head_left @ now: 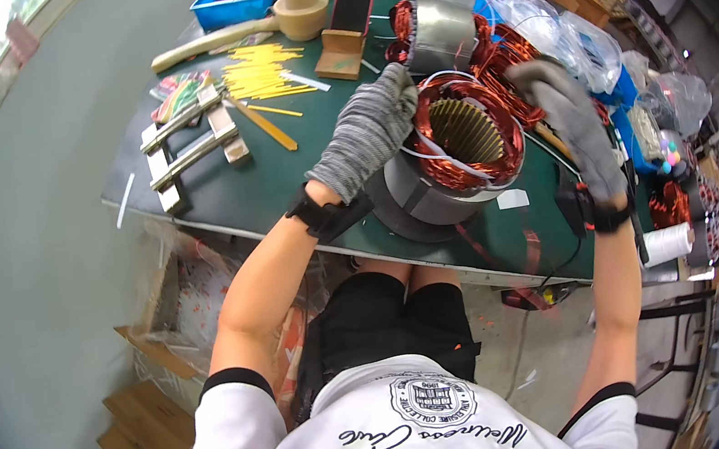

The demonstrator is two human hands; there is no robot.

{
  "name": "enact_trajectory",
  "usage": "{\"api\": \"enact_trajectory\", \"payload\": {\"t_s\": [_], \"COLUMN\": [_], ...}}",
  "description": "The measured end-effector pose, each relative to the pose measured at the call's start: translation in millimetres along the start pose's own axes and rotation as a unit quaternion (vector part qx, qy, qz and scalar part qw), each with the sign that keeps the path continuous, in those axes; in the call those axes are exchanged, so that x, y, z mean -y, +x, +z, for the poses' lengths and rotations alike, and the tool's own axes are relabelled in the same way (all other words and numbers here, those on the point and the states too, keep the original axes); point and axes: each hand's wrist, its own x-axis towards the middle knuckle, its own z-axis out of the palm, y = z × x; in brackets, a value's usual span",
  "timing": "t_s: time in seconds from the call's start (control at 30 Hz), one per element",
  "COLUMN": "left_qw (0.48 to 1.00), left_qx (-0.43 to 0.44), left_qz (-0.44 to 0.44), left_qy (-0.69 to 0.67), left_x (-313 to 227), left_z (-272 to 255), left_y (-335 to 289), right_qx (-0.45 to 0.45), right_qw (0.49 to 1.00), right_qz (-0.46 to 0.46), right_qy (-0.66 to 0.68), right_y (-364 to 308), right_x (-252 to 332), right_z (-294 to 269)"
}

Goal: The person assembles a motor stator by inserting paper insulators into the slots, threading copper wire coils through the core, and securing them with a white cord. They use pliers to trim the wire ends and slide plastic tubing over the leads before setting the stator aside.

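A grey stator (pixel 437 202) stands upright near the edge of the green table (pixel 275 181), coppery windings (pixel 444 171) ringing its top.

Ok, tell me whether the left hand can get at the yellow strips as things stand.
Probably yes: from beside the copper winding, the left hand seems to have a free way across the green tabletop to the yellow strips; the cardboard box stands to one side.

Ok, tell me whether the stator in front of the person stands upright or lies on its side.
Upright: the stator has its open bore and ring of copper windings facing up, above its grey body.
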Motion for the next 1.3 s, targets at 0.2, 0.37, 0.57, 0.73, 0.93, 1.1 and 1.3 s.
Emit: {"api": "enact_trajectory", "payload": {"t_s": [0.2,0.37,0.57,0.73,0.93,1.1,1.3], "left_qw": [0.999,0.998,1.000,0.999,0.988,0.999,0.997], "left_qx": [0.040,0.047,0.013,-0.048,-0.123,0.040,0.077], "left_qz": [0.005,-0.018,-0.003,-0.006,0.068,0.005,0.013], "left_qy": [0.030,-0.027,-0.024,-0.004,-0.062,-0.001,-0.010], "left_x": [1.0,-3.5,-5.7,-13.1,-13.2,-10.9,-10.1], "left_z": [-1.5,-1.5,4.2,4.9,-15.7,-19.5,-15.6], "left_y": [5.9,1.2,-1.2,-6.9,19.9,30.7,28.8], "right_qx": [0.032,-0.018,-0.049,-0.046,0.012,0.059,-0.007], "right_qw": [0.966,0.978,0.958,0.957,0.988,0.985,0.953], "right_qz": [-0.197,-0.148,-0.254,-0.257,-0.108,-0.161,-0.262], "right_qy": [-0.166,-0.143,-0.123,-0.123,0.106,-0.001,-0.151], "right_y": [48.3,42.9,36.7,30.0,38.4,59.9,62.0], "right_x": [-43.5,-43.8,-35.8,-36.9,-39.4,-55.6,-79.2], "right_z": [53.4,57.3,55.6,53.9,46.0,42.6,65.4]}}
